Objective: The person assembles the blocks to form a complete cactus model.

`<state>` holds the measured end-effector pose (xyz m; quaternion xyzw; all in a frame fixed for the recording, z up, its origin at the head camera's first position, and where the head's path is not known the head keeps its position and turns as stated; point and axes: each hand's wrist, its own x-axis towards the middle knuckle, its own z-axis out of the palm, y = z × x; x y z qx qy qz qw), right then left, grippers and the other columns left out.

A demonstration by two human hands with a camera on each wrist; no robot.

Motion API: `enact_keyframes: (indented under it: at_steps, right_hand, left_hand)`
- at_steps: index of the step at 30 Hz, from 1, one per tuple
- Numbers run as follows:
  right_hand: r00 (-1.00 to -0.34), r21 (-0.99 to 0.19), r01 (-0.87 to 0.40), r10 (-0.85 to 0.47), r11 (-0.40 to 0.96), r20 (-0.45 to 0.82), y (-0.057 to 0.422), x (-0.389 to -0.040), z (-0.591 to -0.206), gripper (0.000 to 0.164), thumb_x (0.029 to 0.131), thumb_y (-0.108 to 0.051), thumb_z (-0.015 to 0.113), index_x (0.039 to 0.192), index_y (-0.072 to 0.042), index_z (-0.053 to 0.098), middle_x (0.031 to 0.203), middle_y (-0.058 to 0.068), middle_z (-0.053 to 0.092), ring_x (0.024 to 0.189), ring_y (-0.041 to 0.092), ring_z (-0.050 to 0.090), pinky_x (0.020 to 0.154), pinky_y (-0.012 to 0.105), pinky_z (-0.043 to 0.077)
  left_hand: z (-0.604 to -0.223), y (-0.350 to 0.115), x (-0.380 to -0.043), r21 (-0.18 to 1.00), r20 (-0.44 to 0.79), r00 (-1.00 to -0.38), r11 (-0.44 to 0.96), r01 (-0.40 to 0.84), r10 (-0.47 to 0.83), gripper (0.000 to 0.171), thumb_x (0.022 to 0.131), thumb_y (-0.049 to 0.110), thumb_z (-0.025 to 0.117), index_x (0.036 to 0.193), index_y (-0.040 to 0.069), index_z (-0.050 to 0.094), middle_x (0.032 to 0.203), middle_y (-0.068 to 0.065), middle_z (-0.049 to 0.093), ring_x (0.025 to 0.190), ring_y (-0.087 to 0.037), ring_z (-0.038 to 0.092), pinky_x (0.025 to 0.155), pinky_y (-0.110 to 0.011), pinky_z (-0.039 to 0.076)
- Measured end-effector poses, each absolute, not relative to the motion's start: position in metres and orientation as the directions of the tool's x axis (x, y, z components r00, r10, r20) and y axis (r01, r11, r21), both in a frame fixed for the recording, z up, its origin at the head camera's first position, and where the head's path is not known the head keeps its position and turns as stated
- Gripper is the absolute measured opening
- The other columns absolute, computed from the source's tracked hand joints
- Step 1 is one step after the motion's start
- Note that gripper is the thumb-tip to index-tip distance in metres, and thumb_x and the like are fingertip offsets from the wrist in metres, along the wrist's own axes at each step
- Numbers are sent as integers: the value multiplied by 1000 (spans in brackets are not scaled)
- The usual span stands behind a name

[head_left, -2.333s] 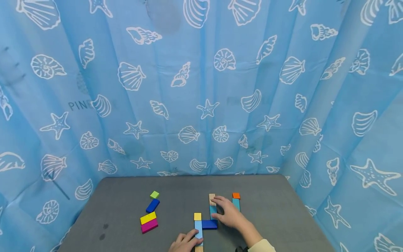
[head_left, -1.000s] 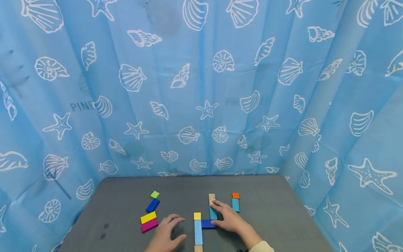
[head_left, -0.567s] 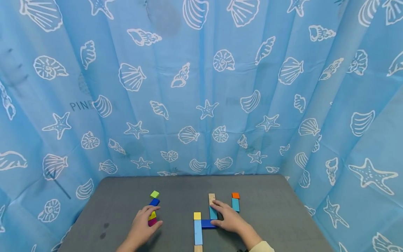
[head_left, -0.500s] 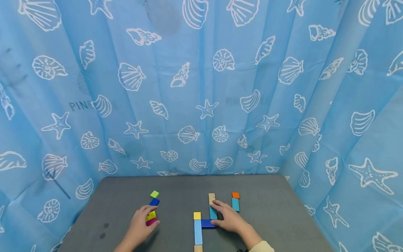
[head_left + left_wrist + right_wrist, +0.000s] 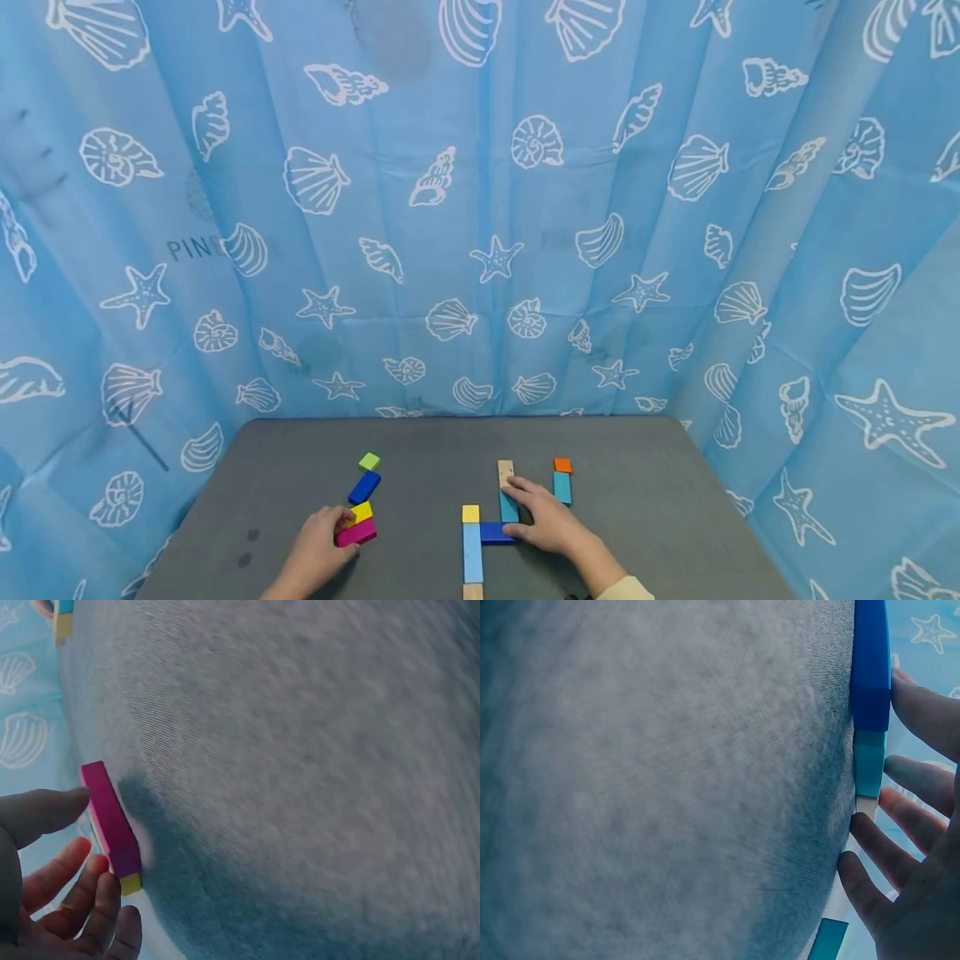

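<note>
At the table's left, my left hand (image 5: 318,542) has its thumb at the near side of a magenta block (image 5: 358,532) and bent fingers over the left end of the yellow block (image 5: 363,514) lying against it. In the left wrist view, the thumb meets the magenta block (image 5: 109,814) and the fingertips are at its lower side. My right hand (image 5: 547,517), fingers extended, touches a teal block (image 5: 507,504) and, by its thumb, a dark blue block (image 5: 495,533). In the right wrist view the fingers lie alongside the dark blue block (image 5: 871,667).
The dark blue block adjoins a light blue block (image 5: 472,554), with a small yellow block (image 5: 470,513) above and a wooden one (image 5: 472,592) below. Another wooden block (image 5: 505,472) tops the teal one. Orange (image 5: 562,465) and teal blocks stand right; green (image 5: 369,461) and blue (image 5: 364,487) ones left.
My left hand has left the light blue block and travelled left to the magenta and yellow pair. My right thumb has shifted slightly down onto the dark blue block; that hand otherwise stays.
</note>
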<state>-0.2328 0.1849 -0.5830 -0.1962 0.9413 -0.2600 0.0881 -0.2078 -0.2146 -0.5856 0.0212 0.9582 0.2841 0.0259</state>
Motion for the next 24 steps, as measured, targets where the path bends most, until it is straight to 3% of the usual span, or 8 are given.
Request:
enact_keyframes:
  at_steps: [7,17,21,24]
  right_hand:
    - [-905,-531,-327,-420,782,-62,185,-231,-582,66,91,-44,73,147,-13,54,155,12,45,139,40,45,108,62,38]
    - [-905,-527,-330,-421,783,-59,186,-230,-581,67,91,-44,72,147,-12,54,155,13,46,139,41,45,108,63,38]
    - [-906,-527,-327,-418,784,-61,185,-231,-581,66,91,-45,72,147,-12,54,155,13,45,139,40,44,108,63,37]
    - [-905,-527,-330,-422,783,-59,185,-232,-582,67,92,-45,71,147,-12,54,155,13,45,139,40,44,109,62,37]
  left_hand:
    - [-589,-212,-207,519,-55,-997,855,17,53,40,69,12,91,103,7,71,94,-4,58,81,-17,55,74,-42,50]
    - [-586,-200,-200,596,-148,-983,803,-4,105,60,77,24,87,126,-1,61,97,-6,62,84,-19,57,73,-43,53]
    - [-584,-196,-201,628,-176,-971,778,15,161,68,78,36,86,129,-1,60,109,-10,64,95,-25,59,80,-49,54]
    - [-582,-197,-202,654,-182,-957,755,54,226,73,75,31,88,133,-1,58,119,-14,59,92,-25,58,75,-44,53]
